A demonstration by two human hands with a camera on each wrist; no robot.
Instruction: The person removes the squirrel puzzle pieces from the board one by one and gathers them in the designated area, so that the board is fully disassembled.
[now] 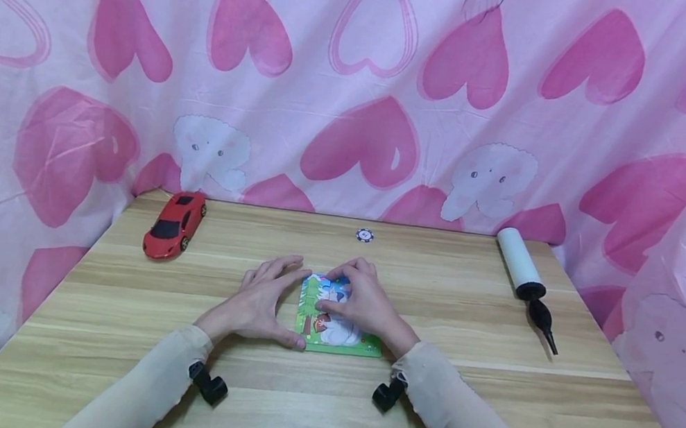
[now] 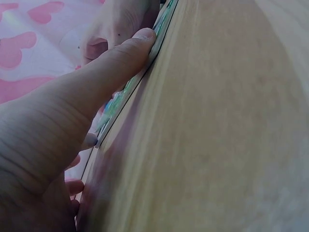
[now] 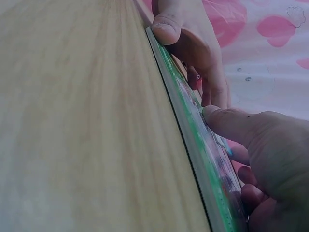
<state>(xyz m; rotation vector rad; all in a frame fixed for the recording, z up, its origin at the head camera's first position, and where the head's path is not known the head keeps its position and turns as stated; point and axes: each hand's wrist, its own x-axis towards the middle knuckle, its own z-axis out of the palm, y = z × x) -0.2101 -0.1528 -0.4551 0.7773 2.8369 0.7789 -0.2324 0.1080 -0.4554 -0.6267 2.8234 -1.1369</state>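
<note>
Head view, surface: we see a wooden table (image 1: 487,396), its backdrop a pink heart-print cloth (image 1: 395,73).
Grip: left hand (image 1: 261,299) fingers spread, thumb against the puzzle board (image 1: 339,336); right hand (image 1: 362,300) pressing it flat.

text: none legible | labels: none | numbers: none
</note>
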